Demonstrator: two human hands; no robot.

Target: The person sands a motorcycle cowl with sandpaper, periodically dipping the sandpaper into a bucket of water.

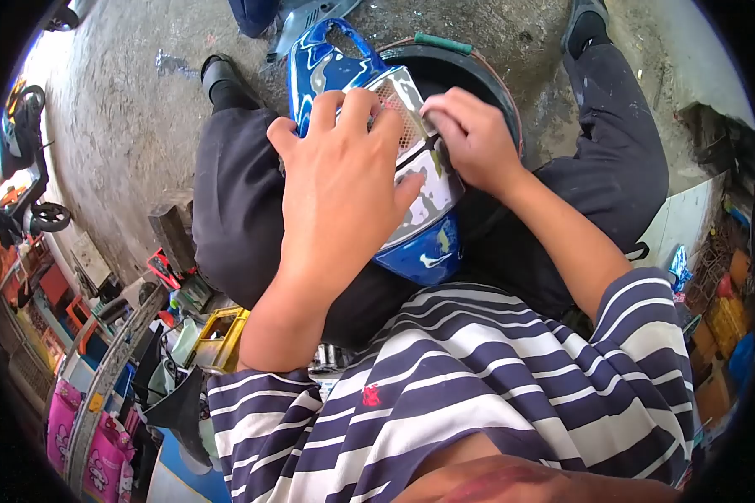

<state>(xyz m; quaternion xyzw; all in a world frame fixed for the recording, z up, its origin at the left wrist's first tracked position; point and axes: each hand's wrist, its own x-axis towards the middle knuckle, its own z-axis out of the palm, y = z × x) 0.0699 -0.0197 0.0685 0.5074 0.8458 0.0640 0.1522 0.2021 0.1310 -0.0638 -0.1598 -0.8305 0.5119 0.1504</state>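
Observation:
A glossy blue plastic panel point(422, 256), perhaps a motorcycle body part, lies across my lap. Grey and whitish patches mark its middle, beside a mesh grille point(409, 134). My left hand point(340, 159) rests over the panel with its fingers spread, hiding part of the surface. At the panel's right edge, my right hand point(474, 138) has its fingers curled together near the grille's corner. Whatever those fingers may hold is hidden.
A black bucket point(499, 92) with a green handle grip point(443, 43) stands behind the panel. A grey plastic part point(306, 21) lies on the concrete floor point(134, 109). To the left are a yellow crate point(221, 335) and clutter; a scooter point(29, 159) stands farther off.

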